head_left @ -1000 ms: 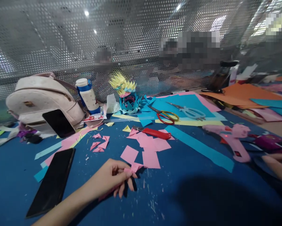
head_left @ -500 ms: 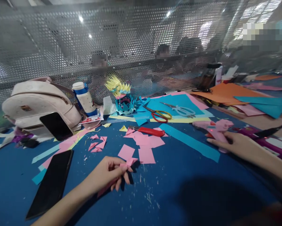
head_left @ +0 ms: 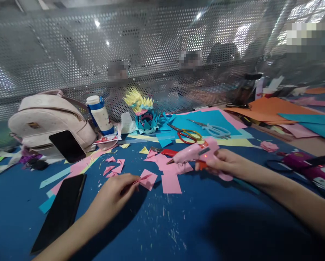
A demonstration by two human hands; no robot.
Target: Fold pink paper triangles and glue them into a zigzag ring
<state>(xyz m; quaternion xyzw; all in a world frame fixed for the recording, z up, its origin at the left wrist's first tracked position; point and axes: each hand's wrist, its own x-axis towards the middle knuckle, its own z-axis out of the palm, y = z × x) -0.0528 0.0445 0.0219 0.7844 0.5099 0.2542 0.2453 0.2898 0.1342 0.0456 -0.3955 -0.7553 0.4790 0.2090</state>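
Observation:
My left hand [head_left: 115, 197] is closed, pinching a small folded piece of pink paper [head_left: 140, 179] just over a pink paper square. My right hand [head_left: 231, 164] is wrapped round the handle of a pink hot glue gun [head_left: 195, 151]. The gun's nozzle points left, above loose pink paper squares [head_left: 171, 184] and apart from the folded piece. Behind the gun lies a red utility knife [head_left: 169, 152], partly hidden. Small folded pink pieces [head_left: 121, 165] lie beyond my left hand.
A black tablet or phone [head_left: 59, 212] lies at left, near a pale backpack [head_left: 52, 116] and a bottle [head_left: 101, 116]. Scissors [head_left: 188, 135], blue sheets [head_left: 227, 117] and a yellow-and-blue paper model [head_left: 146, 119] stand behind. At right are a pink paper flower [head_left: 269, 146] and a purple device [head_left: 305, 168].
My right hand has brought the glue gun leftward over the pink squares, uncovering the paper flower. My left hand has turned, palm lower, and moved slightly left with its folded pink paper.

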